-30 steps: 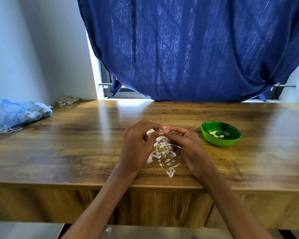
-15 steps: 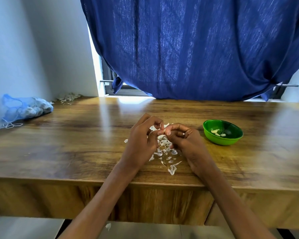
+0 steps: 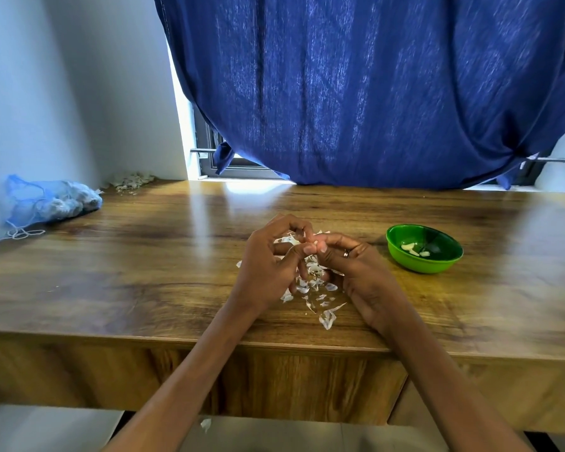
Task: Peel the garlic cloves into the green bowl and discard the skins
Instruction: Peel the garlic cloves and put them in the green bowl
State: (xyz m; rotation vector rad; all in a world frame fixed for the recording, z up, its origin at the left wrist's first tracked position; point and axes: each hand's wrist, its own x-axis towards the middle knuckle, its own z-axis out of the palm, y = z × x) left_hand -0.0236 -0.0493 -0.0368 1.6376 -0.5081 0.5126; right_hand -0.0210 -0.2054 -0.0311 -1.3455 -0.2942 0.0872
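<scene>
Both hands have lifted slightly, left hand (image 3: pixel 268 272) and right hand (image 3: pixel 346 265) together pinching what seems a papery-skinned garlic clove (image 3: pixel 310 238), so peeling continues.

Table: wooden table (image 3: pixel 144 282)
Right: green bowl (image 3: pixel 424 249)
Near middle: garlic skins (image 3: pixel 317 288)
Far left: blue mesh bag (image 3: pixel 49 200), skin pile (image 3: pixel 131 181)

Bare table (image 3: pixel 177 256) btwn skins (image 3: pixel 313 285) & mesh bag (image 3: pixel 49 200); green bowl (image 3: pixel 437 265) near, rt.
</scene>
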